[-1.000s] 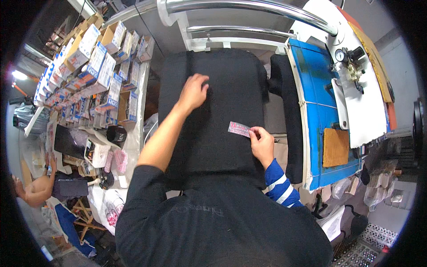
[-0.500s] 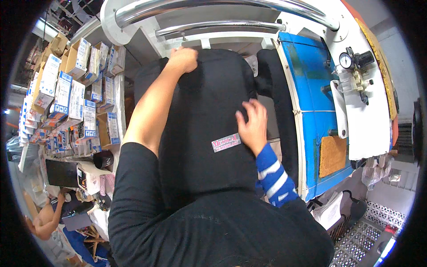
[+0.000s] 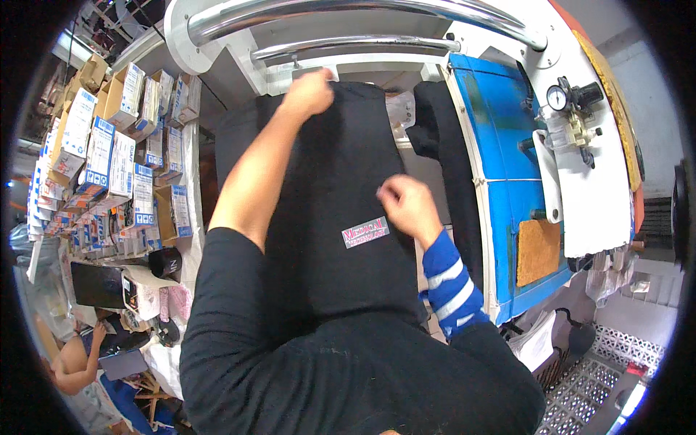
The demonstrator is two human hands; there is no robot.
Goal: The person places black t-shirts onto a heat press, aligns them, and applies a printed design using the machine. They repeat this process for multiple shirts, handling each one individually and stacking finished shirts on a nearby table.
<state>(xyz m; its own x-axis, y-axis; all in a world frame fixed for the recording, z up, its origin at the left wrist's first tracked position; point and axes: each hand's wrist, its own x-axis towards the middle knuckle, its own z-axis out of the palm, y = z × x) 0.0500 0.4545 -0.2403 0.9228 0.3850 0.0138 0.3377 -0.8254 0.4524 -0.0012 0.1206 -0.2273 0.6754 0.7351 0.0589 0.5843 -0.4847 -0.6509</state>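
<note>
A black garment [image 3: 330, 167] lies spread over the flat bed of a press in front of me. A small rectangular transfer [image 3: 365, 232] with pink lettering on grey rests on its right half. At the garment's far edge, my left hand [image 3: 312, 93] is closed, its curled fingers on the cloth. My right hand [image 3: 409, 206] hovers at the garment's right side, just beyond the transfer. Its fingers are bent together, and whether cloth is pinched in them is hidden.
Chrome bars [image 3: 362, 14] cross the far side. At right stand a blue padded board [image 3: 511, 145] and a pressure gauge [image 3: 557, 97] with valves. Cardboard boxes [image 3: 109, 159] are stacked at left. Another person's arm [image 3: 90, 355] shows at lower left. A plastic crate [image 3: 594, 370] sits lower right.
My right hand has gone from spread fingers to closed ones and shifted slightly left. My left hand has slid a little to the right along the far edge.
</note>
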